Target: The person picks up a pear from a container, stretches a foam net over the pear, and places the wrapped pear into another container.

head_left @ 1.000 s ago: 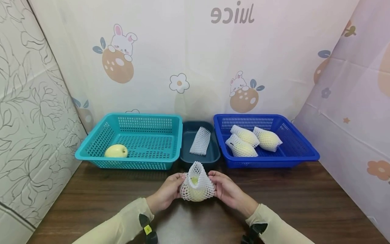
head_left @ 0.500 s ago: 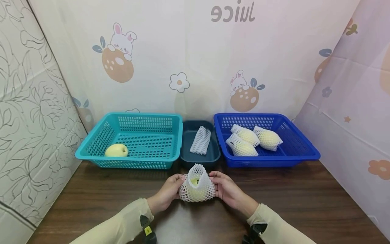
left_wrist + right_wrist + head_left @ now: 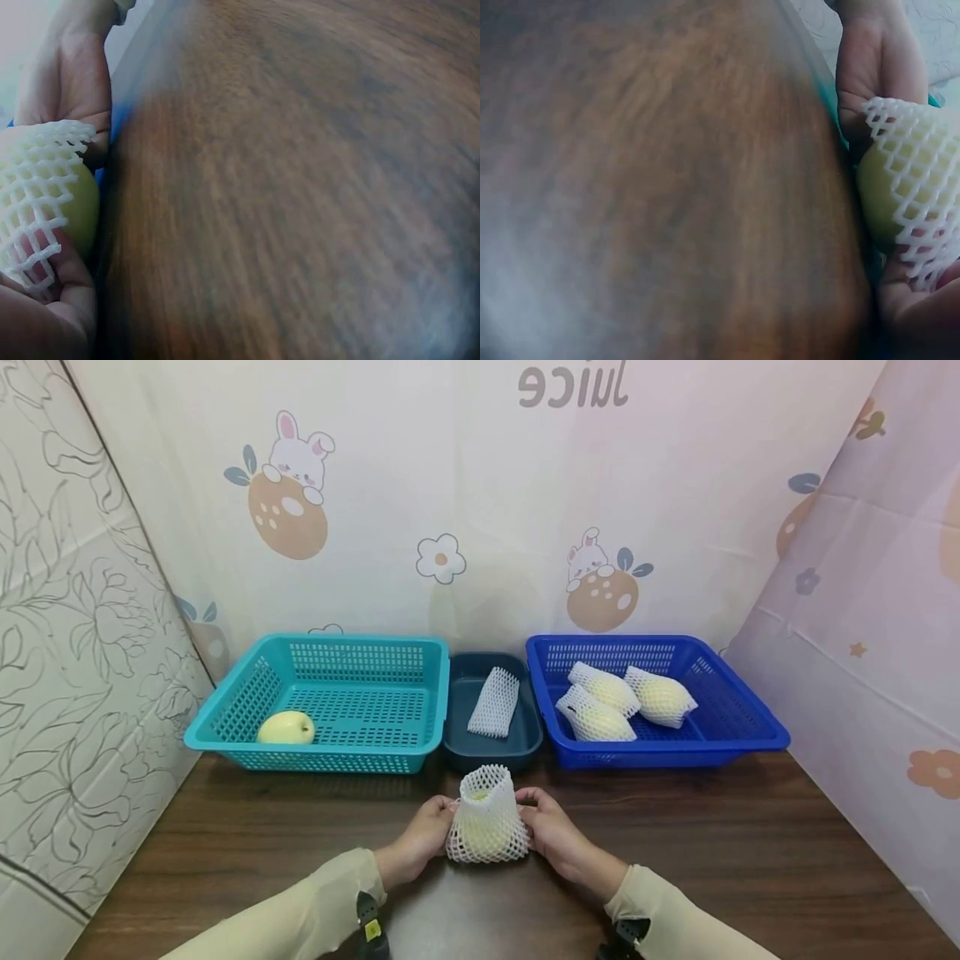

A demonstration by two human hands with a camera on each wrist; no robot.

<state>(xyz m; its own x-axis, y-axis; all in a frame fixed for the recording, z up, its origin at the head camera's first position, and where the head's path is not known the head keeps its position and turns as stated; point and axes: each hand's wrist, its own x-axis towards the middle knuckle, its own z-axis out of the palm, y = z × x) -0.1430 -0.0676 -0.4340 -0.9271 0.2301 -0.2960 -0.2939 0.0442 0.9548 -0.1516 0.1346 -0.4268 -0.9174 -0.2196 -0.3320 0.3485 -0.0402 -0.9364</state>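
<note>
A white foam fruit net [image 3: 491, 814] stretches around a pale yellow-green apple [image 3: 877, 196] in front of the baskets, its narrow open end facing up. My left hand [image 3: 422, 842] pinches the net at its left side, and my right hand [image 3: 558, 835] pinches it at the right. In the left wrist view, fingers [image 3: 71, 274] reach in under the mesh edge, and the apple's lower side shows bare beneath that edge. The right wrist view shows the same spread mesh, with a thumb and fingers at the rim.
Behind stands a teal basket [image 3: 352, 759] with one bare apple [image 3: 287, 727]. Beside it, a dark tray [image 3: 459, 745] holds a flat foam net [image 3: 495, 702]. A blue basket [image 3: 735, 745] at right contains 3 netted fruits [image 3: 662, 697]. All stand on the wooden table [image 3: 247, 827].
The net's open end now stands more upright, and less of the apple shows through it. Both hands have shifted slightly downward in the head view, still pinching the net.
</note>
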